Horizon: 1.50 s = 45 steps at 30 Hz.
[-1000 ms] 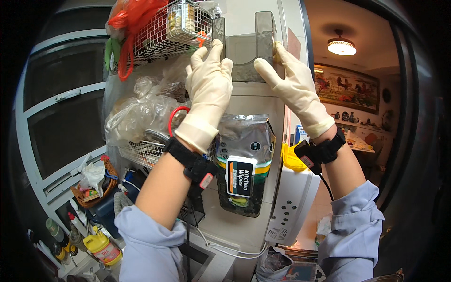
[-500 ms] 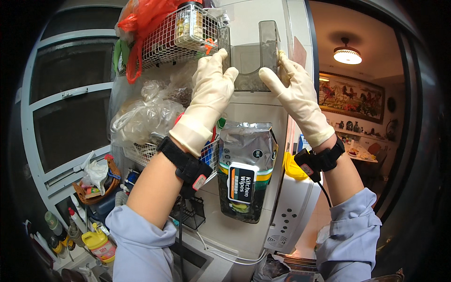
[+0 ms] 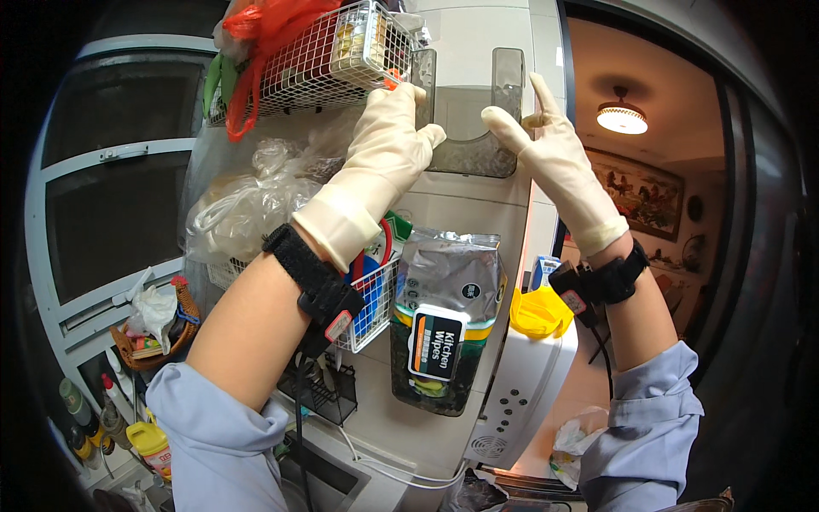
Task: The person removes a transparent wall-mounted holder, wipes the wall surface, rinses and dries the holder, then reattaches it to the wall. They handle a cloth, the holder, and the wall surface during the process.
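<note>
A smoky see-through holder (image 3: 471, 159) with a deep U-shaped cut in its front sits high on the white tiled wall. My left hand (image 3: 382, 152), in a cream rubber glove, is at its left side; the fingers bend forward and the thumb stands apart. Whether those fingertips touch the holder, I cannot tell. On the other side my right hand (image 3: 559, 166), gloved alike, is open with thumb and fingers spread, just off the holder's right edge. Below, a silver and black pack of kitchen wipes (image 3: 448, 277) stands in a similar dark holder (image 3: 431, 403).
A white wire basket (image 3: 299, 81) with a red plastic bag (image 3: 281, 27) hangs upper left, above clear plastic bags (image 3: 264, 192). Lower right of the wipes is a white appliance (image 3: 516, 410) with a yellow-lined opening (image 3: 542, 314). A sink edge (image 3: 341, 474) lies below.
My right hand has come away from the holder's right side, its fingers spreading. My left hand has shifted slightly left. The holder stays on the wall while the whole view has shifted a little.
</note>
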Tool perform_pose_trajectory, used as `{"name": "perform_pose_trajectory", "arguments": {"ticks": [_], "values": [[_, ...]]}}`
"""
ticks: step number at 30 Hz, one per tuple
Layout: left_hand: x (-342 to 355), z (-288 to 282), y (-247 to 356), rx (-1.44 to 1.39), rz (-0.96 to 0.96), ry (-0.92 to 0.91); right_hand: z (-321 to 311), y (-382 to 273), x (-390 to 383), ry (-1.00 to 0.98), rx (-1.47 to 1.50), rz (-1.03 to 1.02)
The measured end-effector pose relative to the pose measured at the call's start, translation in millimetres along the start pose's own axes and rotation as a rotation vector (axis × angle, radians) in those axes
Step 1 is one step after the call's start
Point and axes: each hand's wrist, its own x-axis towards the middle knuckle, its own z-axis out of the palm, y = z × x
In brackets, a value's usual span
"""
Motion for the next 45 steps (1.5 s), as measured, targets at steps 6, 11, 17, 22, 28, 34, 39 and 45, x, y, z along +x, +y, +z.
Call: {"name": "perform_pose_trajectory", "arguments": {"ticks": [6,11,17,22,28,34,39,45], "values": [[8.8,-10.9,0.6,0.172,0.127,-0.018,-1.7,-9.6,-1.2,-0.111,0.064,0.196],[13.8,-14.8,1.3,0.234,0.123,-0.056,8.6,1.3,0.2,0.066,-0.074,0.116],[13.6,-16.8,-3.0,0.245,0.276,0.004,7.2,12.0,13.3,0.083,-0.041,-0.178],[15.2,-20.0,0.7,0.207,0.309,0.024,-5.2,11.9,27.4,-0.118,0.080,-0.136],[18.9,-22.6,3.7,0.281,0.323,0.021,-12.9,7.2,29.8,-0.237,0.036,0.004],[26.4,-20.4,2.9,0.161,0.482,-0.136,-11.6,1.5,26.7,-0.240,0.166,-0.006],[36.0,-17.6,8.1,0.329,0.620,-0.110,-13.4,1.6,30.6,-0.191,0.001,-0.025],[49.6,-6.5,14.9,0.463,0.718,-0.069,-12.6,7.3,31.4,-0.198,0.054,-0.043]]}}
